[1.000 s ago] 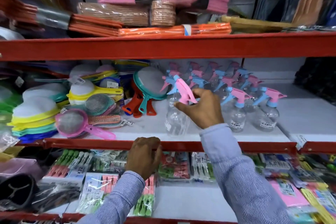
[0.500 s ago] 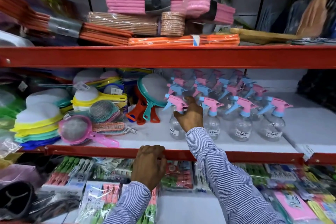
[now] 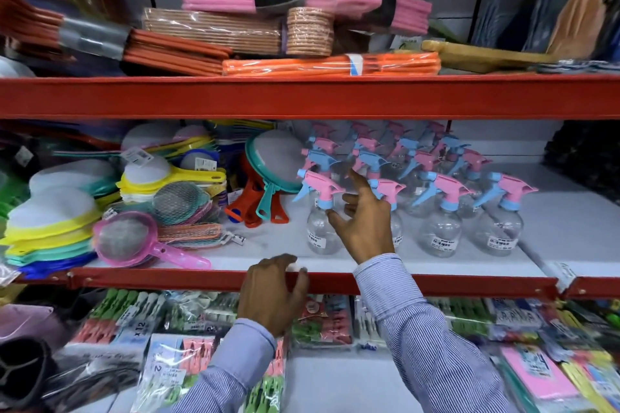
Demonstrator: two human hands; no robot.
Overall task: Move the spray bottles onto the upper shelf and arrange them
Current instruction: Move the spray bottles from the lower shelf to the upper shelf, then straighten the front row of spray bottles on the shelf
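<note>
Several clear spray bottles with pink and blue trigger heads stand in rows on the white middle shelf [image 3: 553, 235]. The front-left bottle [image 3: 318, 211] stands upright at the row's left end. My right hand [image 3: 364, 223] hovers just right of it, fingers spread and empty, thumb close to its neck. It partly hides the second front bottle [image 3: 385, 191]. Two more front bottles [image 3: 439, 221] [image 3: 503, 221] stand to the right. My left hand [image 3: 271, 288] rests curled over the shelf's red front rail [image 3: 469, 285].
Colourful strainers and sieves [image 3: 127, 238] crowd the shelf's left half. The top shelf [image 3: 302, 95] carries pink, orange and brown bundles. Packs of clothes pegs [image 3: 161, 322] lie on the lower shelf. White shelf surface shows to the right of the bottles.
My right hand set the pink-headed bottle upright at the front left of the row and has opened, drawing slightly away from it. My left hand stayed on the red rail.
</note>
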